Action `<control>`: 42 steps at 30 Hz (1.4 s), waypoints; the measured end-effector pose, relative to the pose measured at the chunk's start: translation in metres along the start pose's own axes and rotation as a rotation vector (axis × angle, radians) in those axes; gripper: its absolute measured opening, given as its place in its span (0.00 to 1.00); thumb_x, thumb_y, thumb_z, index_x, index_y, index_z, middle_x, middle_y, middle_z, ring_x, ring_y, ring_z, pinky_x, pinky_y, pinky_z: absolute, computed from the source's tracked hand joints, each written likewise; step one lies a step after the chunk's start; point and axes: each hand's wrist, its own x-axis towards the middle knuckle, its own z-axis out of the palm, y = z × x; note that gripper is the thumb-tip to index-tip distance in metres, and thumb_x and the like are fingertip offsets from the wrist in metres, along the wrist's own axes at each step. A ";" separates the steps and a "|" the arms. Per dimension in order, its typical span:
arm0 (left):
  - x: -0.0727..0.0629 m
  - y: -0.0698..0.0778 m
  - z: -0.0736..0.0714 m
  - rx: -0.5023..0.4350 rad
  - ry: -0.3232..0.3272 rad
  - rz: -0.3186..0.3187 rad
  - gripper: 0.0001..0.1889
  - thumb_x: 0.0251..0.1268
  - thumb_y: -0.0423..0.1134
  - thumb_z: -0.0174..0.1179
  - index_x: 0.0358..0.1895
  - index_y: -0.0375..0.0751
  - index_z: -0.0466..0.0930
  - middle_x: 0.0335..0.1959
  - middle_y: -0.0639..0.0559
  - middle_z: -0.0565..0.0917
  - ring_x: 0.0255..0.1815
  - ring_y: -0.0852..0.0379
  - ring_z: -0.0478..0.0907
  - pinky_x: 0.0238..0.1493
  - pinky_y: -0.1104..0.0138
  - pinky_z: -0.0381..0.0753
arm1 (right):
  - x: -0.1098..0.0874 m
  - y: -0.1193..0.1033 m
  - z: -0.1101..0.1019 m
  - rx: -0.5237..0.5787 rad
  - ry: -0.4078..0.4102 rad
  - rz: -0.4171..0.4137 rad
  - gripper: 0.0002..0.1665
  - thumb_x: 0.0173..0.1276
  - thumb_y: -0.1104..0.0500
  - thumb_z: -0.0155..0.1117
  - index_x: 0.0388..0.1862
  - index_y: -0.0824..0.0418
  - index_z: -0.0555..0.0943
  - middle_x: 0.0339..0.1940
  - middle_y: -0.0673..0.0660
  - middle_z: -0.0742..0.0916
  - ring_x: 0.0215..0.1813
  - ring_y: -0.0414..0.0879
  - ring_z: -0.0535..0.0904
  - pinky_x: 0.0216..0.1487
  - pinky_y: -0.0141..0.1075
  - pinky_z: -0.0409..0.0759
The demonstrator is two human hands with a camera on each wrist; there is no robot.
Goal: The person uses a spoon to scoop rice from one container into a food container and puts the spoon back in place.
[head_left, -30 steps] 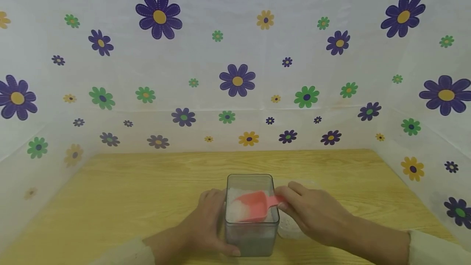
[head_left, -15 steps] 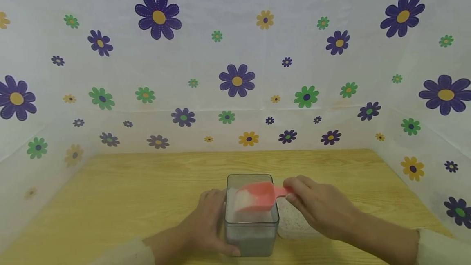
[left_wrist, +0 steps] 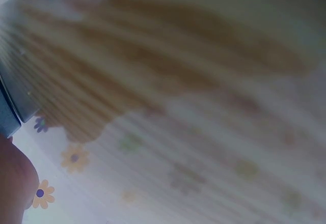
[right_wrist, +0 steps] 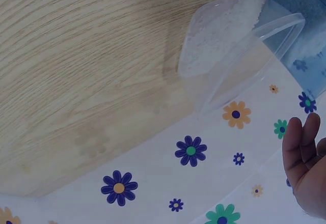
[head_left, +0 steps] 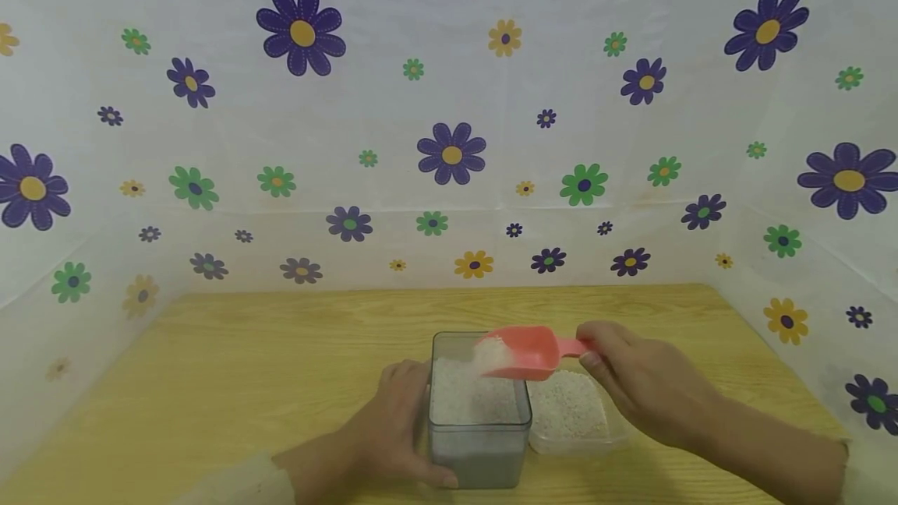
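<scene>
A tall, square, grey see-through canister (head_left: pixel 480 460) stands upright on the table, partly filled with white grains (head_left: pixel 466 396). Around its left side my left hand (head_left: pixel 393 431) grips it, thumb across the front and fingers towards the back. My right hand (head_left: pixel 645 380) pinches the handle of a pink scoop (head_left: pixel 539 351), which is tilted over the canister's right rim, its mouth pointing left with white grains in it. In the right wrist view, fingers of the right hand (right_wrist: pixel 303 170) show, but the scoop does not. The left wrist view catches only part of a left digit (left_wrist: pixel 15 180).
A low clear plastic box (head_left: pixel 578 444) of speckled white grains sits close against the canister's right side, below the scoop and right hand. The wood-grain table (head_left: pixel 295 349) is walled at the back and sides by a flowered white cloth (head_left: pixel 379 107).
The right hand has lifted the scoop of grains from inside the canister, up and to the right, uncovering more of the low box. The left hand and canister have stayed put.
</scene>
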 end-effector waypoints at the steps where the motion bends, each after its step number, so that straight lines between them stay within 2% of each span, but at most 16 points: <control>1: 0.000 0.000 0.000 -0.001 0.000 0.000 0.62 0.31 0.81 0.68 0.75 0.56 0.57 0.61 0.64 0.72 0.61 0.63 0.64 0.66 0.56 0.56 | -0.001 0.002 -0.001 -0.009 0.004 0.004 0.08 0.76 0.57 0.58 0.51 0.56 0.75 0.36 0.45 0.81 0.27 0.30 0.68 0.29 0.27 0.72; 10: 0.000 0.002 -0.001 0.015 -0.001 -0.009 0.63 0.32 0.81 0.68 0.75 0.55 0.56 0.62 0.63 0.72 0.62 0.62 0.65 0.66 0.53 0.57 | -0.017 0.020 -0.012 -0.046 0.012 0.070 0.08 0.76 0.57 0.58 0.51 0.55 0.74 0.31 0.43 0.78 0.26 0.31 0.66 0.28 0.28 0.69; 17: 0.000 0.003 -0.001 -0.006 -0.017 -0.027 0.64 0.31 0.80 0.69 0.76 0.55 0.56 0.63 0.62 0.71 0.63 0.61 0.64 0.68 0.53 0.56 | -0.034 0.039 -0.018 -0.059 -0.026 0.119 0.07 0.77 0.57 0.57 0.51 0.53 0.73 0.31 0.41 0.76 0.28 0.31 0.65 0.27 0.28 0.67; 23: -0.001 0.005 -0.003 -0.012 -0.013 -0.026 0.64 0.31 0.80 0.69 0.76 0.55 0.56 0.63 0.62 0.71 0.63 0.61 0.64 0.67 0.53 0.57 | -0.047 0.053 -0.017 -0.079 -0.010 0.086 0.06 0.76 0.58 0.59 0.48 0.52 0.73 0.31 0.40 0.74 0.28 0.29 0.65 0.27 0.27 0.67; 27: -0.001 0.004 -0.003 -0.022 -0.019 -0.031 0.64 0.30 0.80 0.69 0.76 0.55 0.56 0.63 0.62 0.71 0.63 0.61 0.63 0.67 0.53 0.57 | -0.054 0.062 -0.016 -0.110 -0.033 0.065 0.08 0.74 0.57 0.61 0.48 0.52 0.74 0.37 0.41 0.80 0.31 0.29 0.68 0.30 0.28 0.75; 30: -0.001 0.004 -0.002 -0.007 -0.014 -0.028 0.64 0.30 0.80 0.69 0.76 0.55 0.56 0.62 0.62 0.72 0.62 0.61 0.64 0.66 0.52 0.58 | -0.059 0.068 -0.014 -0.131 -0.055 0.047 0.09 0.72 0.57 0.64 0.48 0.51 0.76 0.41 0.42 0.83 0.32 0.28 0.69 0.32 0.29 0.78; 36: -0.001 0.003 -0.001 0.012 0.002 -0.013 0.64 0.31 0.80 0.69 0.76 0.55 0.57 0.62 0.62 0.73 0.61 0.62 0.64 0.65 0.54 0.59 | -0.065 0.077 -0.013 -0.140 -0.076 0.001 0.12 0.69 0.59 0.67 0.48 0.47 0.77 0.37 0.37 0.76 0.27 0.25 0.62 0.26 0.23 0.66; 42: 0.000 0.003 -0.001 0.007 0.002 -0.007 0.64 0.30 0.80 0.69 0.75 0.53 0.58 0.61 0.62 0.73 0.60 0.62 0.64 0.64 0.55 0.59 | -0.069 0.083 -0.017 -0.177 -0.093 0.003 0.12 0.69 0.57 0.67 0.49 0.45 0.78 0.32 0.35 0.70 0.26 0.25 0.61 0.26 0.23 0.65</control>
